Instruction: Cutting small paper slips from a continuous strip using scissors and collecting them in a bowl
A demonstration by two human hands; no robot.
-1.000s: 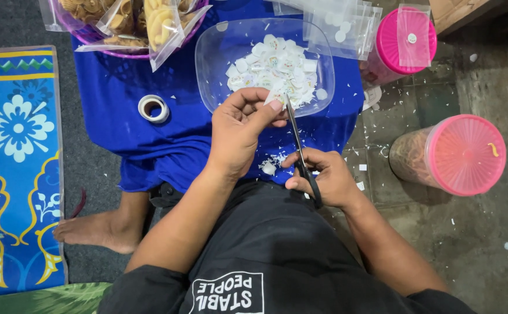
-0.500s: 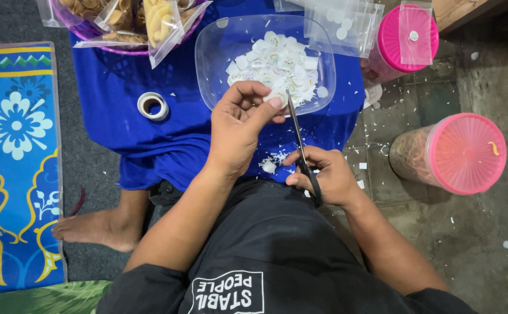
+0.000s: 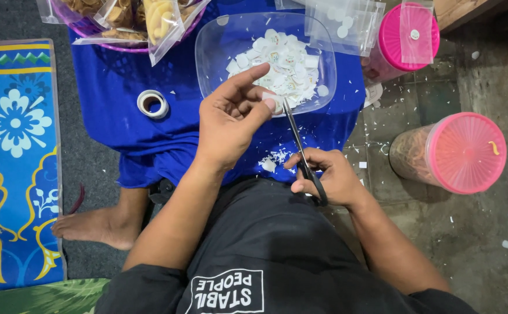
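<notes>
- Head view, looking down: the right hand [image 3: 329, 177] is closed through the black handles of a pair of scissors [image 3: 300, 148], blades pointing up and away toward the left hand.
- Left hand [image 3: 231, 119] has thumb and curled fingers pinched on a small white paper piece [image 3: 275, 105] at the scissor tips — forefinger stretched out straight, free.
- Just beyond both hands sits a clear plastic tray [image 3: 219, 43] heaped with cut white labels [image 3: 280, 64], resting on a blue cloth [image 3: 114, 122].
- White paper scraps [image 3: 272, 160] lie on the cloth between the hands.
- Roll of tape [image 3: 152, 103] lies left of the tray; two pink-lidded jars [image 3: 460, 152] stand to the right.
</notes>
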